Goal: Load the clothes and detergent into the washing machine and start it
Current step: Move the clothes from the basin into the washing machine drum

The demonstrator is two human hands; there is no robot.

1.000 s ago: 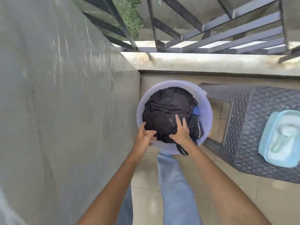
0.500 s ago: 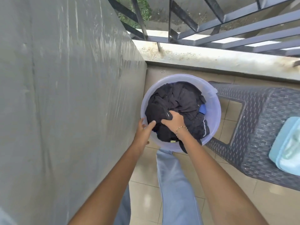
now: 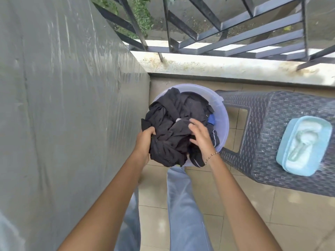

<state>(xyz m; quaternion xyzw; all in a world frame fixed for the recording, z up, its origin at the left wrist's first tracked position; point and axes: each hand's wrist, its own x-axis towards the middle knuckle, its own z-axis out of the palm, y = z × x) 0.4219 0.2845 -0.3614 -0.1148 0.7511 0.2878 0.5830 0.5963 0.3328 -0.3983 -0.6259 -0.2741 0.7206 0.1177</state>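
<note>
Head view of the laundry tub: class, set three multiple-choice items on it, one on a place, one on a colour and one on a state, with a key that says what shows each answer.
1. Where does the light-blue container stand?
A. on the floor tiles
B. on the woven stool
C. on the railing ledge

2. What colour are most of the clothes in the tub?
A. white
B. black
C. red

3. What is the left hand doing?
A. gripping the clothes
B. hanging idle
C. holding the railing

Key:
1 B: the container sits on the stool's top, to the right of the tub.
2 B: the clothes are nearly all black, with a little blue.
3 A: its fingers are curled into the cloth at the left edge of the clothes.
</note>
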